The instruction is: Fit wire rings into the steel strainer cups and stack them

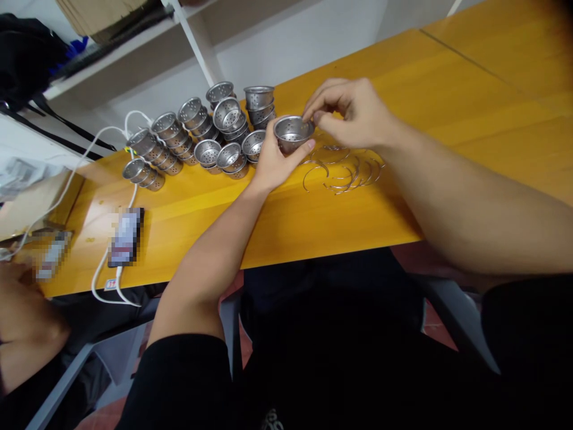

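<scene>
Steel-grey, held mouth up over the yellow tabletop [192,218]: a metal strainer cup [293,141], gripped between thumb and fingers of the left hand [274,162]. At its rim, with fingertips drawn together, the right hand [351,112]; cannot tell whether pinching anything. Just below, a scatter of curved wire pieces [355,177]. To the left, perforated cups in nested stacks [229,118]; farther left, a phone [126,237] near the front edge.
</scene>
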`<state>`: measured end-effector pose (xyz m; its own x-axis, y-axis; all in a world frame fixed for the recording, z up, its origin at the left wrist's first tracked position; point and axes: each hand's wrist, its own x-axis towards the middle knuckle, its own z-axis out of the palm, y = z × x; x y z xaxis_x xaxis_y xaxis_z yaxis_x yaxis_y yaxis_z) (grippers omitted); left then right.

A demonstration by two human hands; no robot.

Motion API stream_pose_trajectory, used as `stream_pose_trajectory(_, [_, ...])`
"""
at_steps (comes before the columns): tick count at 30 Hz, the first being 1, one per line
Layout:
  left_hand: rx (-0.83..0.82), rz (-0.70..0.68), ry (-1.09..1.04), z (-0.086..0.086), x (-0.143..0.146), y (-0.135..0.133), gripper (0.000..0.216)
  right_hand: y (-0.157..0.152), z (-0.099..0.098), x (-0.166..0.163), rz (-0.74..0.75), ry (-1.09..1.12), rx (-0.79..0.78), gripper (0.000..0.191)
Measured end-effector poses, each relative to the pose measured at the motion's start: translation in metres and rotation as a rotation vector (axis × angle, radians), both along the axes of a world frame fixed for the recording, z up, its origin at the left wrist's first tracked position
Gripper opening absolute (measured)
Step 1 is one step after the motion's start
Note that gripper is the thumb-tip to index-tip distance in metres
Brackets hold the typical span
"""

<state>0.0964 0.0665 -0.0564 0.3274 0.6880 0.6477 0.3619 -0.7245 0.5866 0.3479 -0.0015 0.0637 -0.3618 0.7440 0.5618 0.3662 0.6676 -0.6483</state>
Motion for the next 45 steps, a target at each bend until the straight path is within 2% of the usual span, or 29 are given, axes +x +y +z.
stream_pose_trajectory(3, [0.006, -0.010, -0.011, -0.003, 0.000, 0.004, 0.099, 0.003, -0.003, 0.002, -0.010, -0.025, 0.030, 0.027])
stream_pose_trajectory(7, [-0.023, -0.030, -0.031, -0.004, 0.000, 0.006, 0.102, 0.009, -0.010, 0.004, 0.072, -0.113, 0.058, 0.009])
stream_pose_trajectory(12, [-0.091, -0.095, -0.073, -0.001, 0.002, 0.002, 0.107, 0.015, -0.018, 0.008, 0.153, -0.168, 0.038, 0.024])
stream_pose_trajectory(16, [-0.211, -0.152, -0.151, 0.002, 0.011, -0.008, 0.115, 0.026, -0.021, 0.014, 0.130, -0.050, 0.046, 0.010])
stream_pose_trajectory(18, [-0.279, -0.156, -0.180, 0.007, 0.016, -0.020, 0.100, 0.033, -0.022, 0.017, 0.029, 0.025, 0.071, 0.016])
stream_pose_trajectory(19, [-0.296, -0.142, -0.169, 0.011, 0.019, -0.027, 0.084, 0.036, -0.023, 0.019, -0.037, 0.061, 0.085, 0.023])
stream_pose_trajectory(21, [-0.255, -0.105, -0.096, 0.024, 0.021, -0.046, 0.048, 0.040, -0.026, 0.020, -0.148, 0.105, 0.089, 0.037])
stream_pose_trajectory(22, [-0.197, -0.087, -0.037, 0.032, 0.022, -0.056, 0.040, 0.040, -0.027, 0.020, -0.181, 0.107, 0.076, 0.042])
stream_pose_trajectory(25, [-0.088, -0.153, 0.184, 0.054, 0.023, -0.082, 0.044, 0.036, -0.035, 0.013, -0.173, 0.055, -0.001, 0.055])
stream_pose_trajectory(28, [-0.084, -0.253, 0.255, 0.066, 0.025, -0.095, 0.049, 0.035, -0.046, 0.001, -0.106, 0.015, -0.036, 0.062])
stream_pose_trajectory(36, [-0.119, -0.263, 0.274, 0.066, 0.024, -0.092, 0.049, 0.050, -0.070, -0.016, -0.063, -0.060, -0.042, 0.050])
stream_pose_trajectory(42, [-0.145, -0.293, 0.244, 0.067, 0.024, -0.094, 0.039, 0.051, -0.073, -0.018, -0.066, -0.066, -0.055, 0.051])
stream_pose_trajectory(45, [-0.143, -0.280, 0.275, 0.068, 0.023, -0.094, 0.037, 0.049, -0.072, -0.017, -0.045, -0.051, -0.100, 0.058])
